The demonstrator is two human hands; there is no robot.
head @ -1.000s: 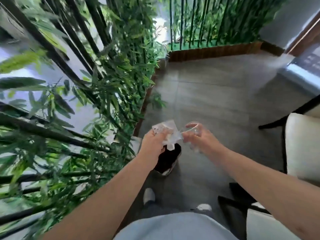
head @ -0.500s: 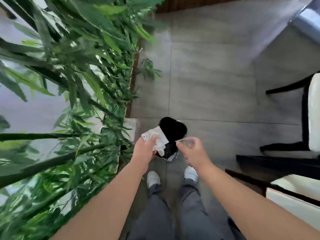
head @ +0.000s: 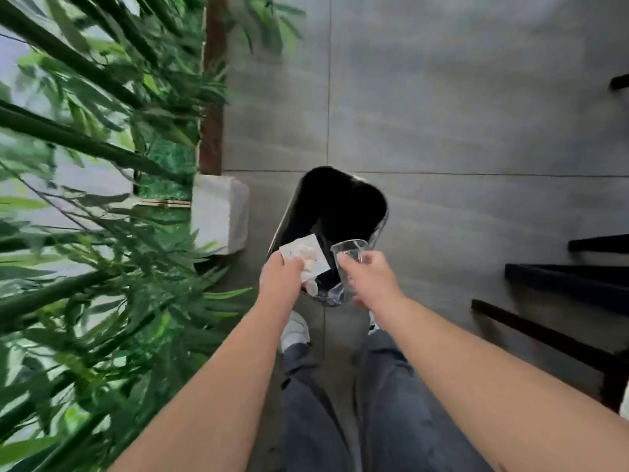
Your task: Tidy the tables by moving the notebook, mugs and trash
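Nearest, two bare forearms are extended over grey trousers and white shoes. Further out, the left hand (head: 280,279) is closed on a crumpled white paper wrapper (head: 304,254), which is pinched between thumb and fingers. The right hand (head: 369,279) is wrapped around a clear, thin-walled plastic cup (head: 349,258), with the cup mouth tilted away from the body. Both items are held over the near rim of a black open-topped waste bin with a clear liner (head: 340,206), which stands on the grey tiled floor (head: 459,114). Green bamboo-like foliage (head: 85,165) is seen to the left and dark furniture to the right. The trash-disposal step is judged nearly complete: release into the bin remains. No tables, notebook or mugs are visible, so their status cannot be determined.
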